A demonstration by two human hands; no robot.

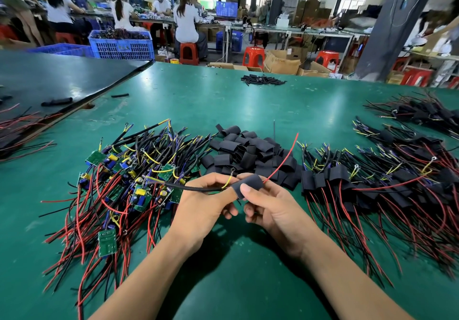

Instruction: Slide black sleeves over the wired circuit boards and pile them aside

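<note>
Three heaps on the bench [248, 101], I tell the colleague on the line. At the left lie the bare circuit boards [129, 183] in a tangle of red and black leads. In the middle are the loose black sleeves [248, 153], and at the right is the finished pile [372, 183], its boards already covered.

And the hands? the colleague asks.

Both are up in front of the middle heap, I answer. The left hand [206, 200] has its fingers curled round the black cable [193, 188] just where it runs into the sleeve. A yellow wire [228, 182] with a ring end pokes up beside the fingertips. The right hand [268, 208] pinches one sleeve [250, 183] between thumb and forefinger. A red wire [283, 160] sticks out of the sleeve's far end, so I take it the board is inside. I cannot see how deep it sits.

So which step is that?

The sliding-on, and close to done, I'd judge. Next I want the left hand to hold the cable steady while the right draws the sleeve along until the board is fully covered. The yellow wire must not get caught under the edge. After that the right hand carries the piece over to the pile on the right, and the left reaches back for another bare board.
</note>
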